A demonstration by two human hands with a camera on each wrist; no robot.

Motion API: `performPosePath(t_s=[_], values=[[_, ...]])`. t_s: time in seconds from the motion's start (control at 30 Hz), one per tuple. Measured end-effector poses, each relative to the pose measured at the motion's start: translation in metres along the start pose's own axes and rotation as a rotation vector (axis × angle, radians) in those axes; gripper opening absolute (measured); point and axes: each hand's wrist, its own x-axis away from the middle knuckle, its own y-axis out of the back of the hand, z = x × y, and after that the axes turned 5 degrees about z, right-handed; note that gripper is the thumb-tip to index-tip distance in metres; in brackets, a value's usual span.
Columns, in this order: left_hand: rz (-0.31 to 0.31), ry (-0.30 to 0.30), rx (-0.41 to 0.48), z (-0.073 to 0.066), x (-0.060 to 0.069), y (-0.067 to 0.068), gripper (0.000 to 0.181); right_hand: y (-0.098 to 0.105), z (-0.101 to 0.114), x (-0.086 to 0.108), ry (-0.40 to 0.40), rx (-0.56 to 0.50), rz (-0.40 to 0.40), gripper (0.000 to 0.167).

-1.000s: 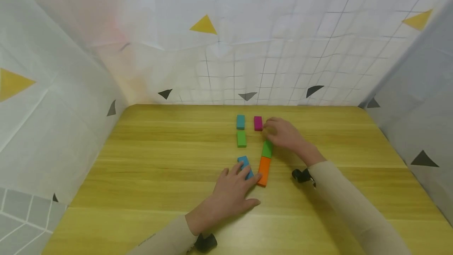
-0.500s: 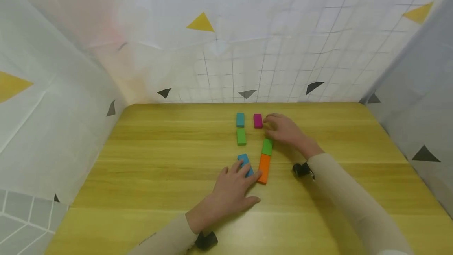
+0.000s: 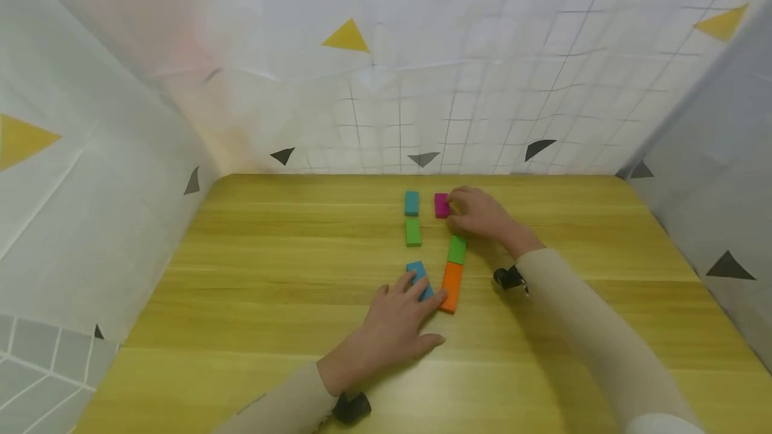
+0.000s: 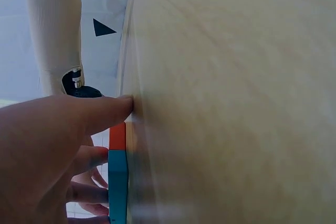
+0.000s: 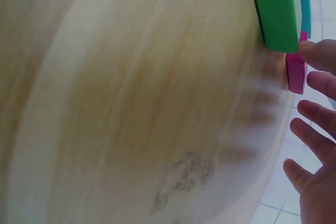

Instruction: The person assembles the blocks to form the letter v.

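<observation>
My left hand (image 3: 389,330) lies with fingers spread over a blue block (image 3: 415,266), its fingertips resting on it; one finger touches the near end of an orange block (image 3: 452,285). In the left wrist view the fingertips meet the side of the blue block (image 4: 117,182). My right hand (image 3: 480,214) is beside a magenta block (image 3: 441,205), its fingertips at the block's right side. The right wrist view shows its fingers loosely extended near the magenta block (image 5: 296,74); firm contact is hard to tell. A green block (image 3: 457,250) stands end to end with the orange one.
A teal block (image 3: 411,203) and a light green block (image 3: 413,232) form a short column left of the magenta one. The wooden table (image 3: 271,273) is bounded by a patterned cloth wall (image 3: 241,106) at the back and cloth on both sides.
My right hand has shifted slightly toward the back and left, its fingertips now overlapping the magenta block's right edge. The left hand stays on the blue block. The head view has moved slightly.
</observation>
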Motion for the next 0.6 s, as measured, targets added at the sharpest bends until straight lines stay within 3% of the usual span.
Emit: performPosePath(t_s=[0.37,0.6], values=[[0.017,0.000,0.007,0.000,0.000,0.000,0.070,-0.003,-0.004,-0.009,0.029,0.010,-0.004,0.051],[0.019,0.009,-0.001,0.000,0.000,-0.001,0.071,-0.002,0.002,-0.014,0.079,0.046,-0.009,0.035]])
